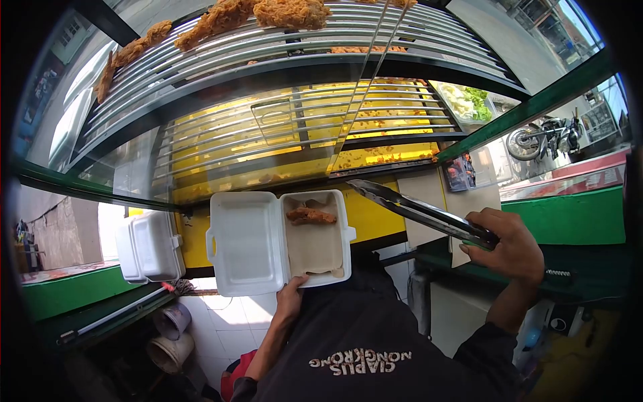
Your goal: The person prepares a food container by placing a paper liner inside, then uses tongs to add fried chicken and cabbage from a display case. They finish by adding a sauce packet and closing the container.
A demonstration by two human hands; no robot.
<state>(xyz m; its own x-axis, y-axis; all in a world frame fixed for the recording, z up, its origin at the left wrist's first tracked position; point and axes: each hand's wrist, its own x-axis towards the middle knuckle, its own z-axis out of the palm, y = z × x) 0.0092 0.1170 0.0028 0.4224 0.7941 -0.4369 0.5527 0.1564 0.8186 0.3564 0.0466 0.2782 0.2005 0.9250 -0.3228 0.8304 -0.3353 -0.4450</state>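
My left hand (pixel 289 299) grips the near edge of an open white foam food box (pixel 248 244), with the thumb over the rim. Brown paper (pixel 315 251) lines the box's right half, and one piece of fried chicken (pixel 311 215) lies on it near the far side. In my right hand (pixel 507 246) is a pair of metal tongs (pixel 429 218), held by the handle end and pointing left toward the box. Between the tong tips I see nothing held. The tips hover close to the box's far right corner.
Ahead stands a glass display case with slatted metal racks (pixel 268 60). Fried chicken pieces (pixel 291 12) lie on the top rack. A tub of green leaves (pixel 469 100) is at the right. Closed foam boxes (pixel 153 246) are stacked at the left. Buckets (pixel 171 352) stand below.
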